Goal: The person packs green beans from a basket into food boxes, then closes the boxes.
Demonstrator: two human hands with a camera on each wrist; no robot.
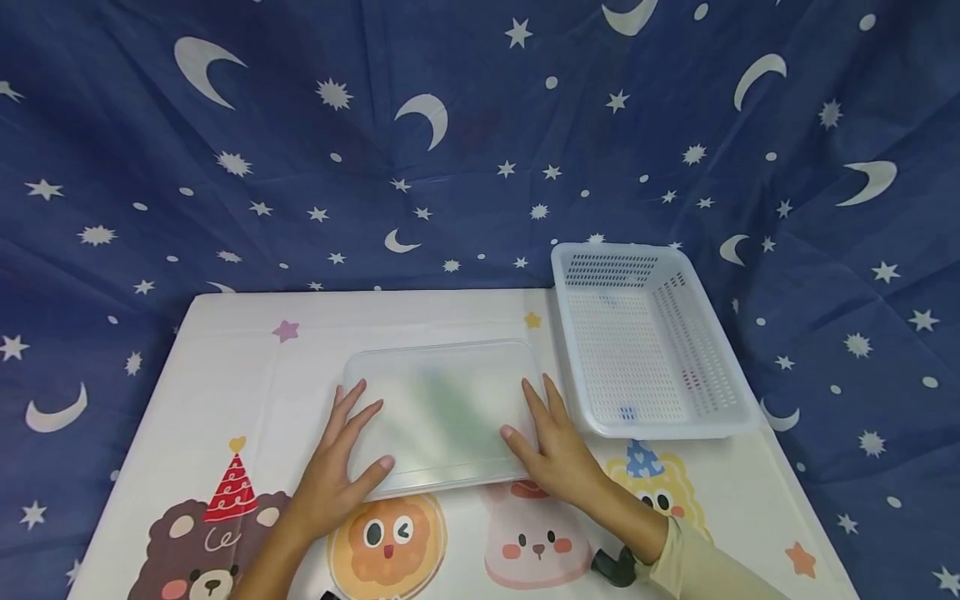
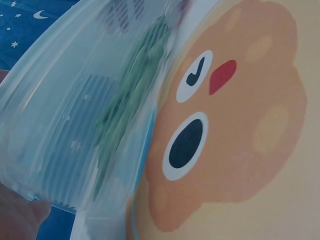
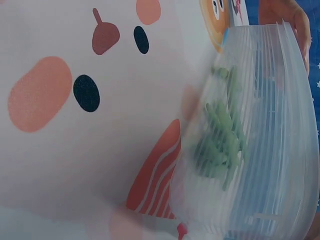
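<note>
Container (image 1: 442, 412) btwn both hands' fingers (image 1: 360, 408)

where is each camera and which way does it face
Head: above the table, looking forward and down at the box and basket; both hands, left hand and right hand, and forearms show.
Left wrist: low at the box's side; a bit of hand at the lower left edge.
Right wrist: low at the box's other side; the opposite hand's fingers at top right.
All three share the box with something green inside.

The head camera is looking down over the table (image 1: 225, 367); both wrist cameras are viewing the container (image 2: 90, 115) very closely.
</note>
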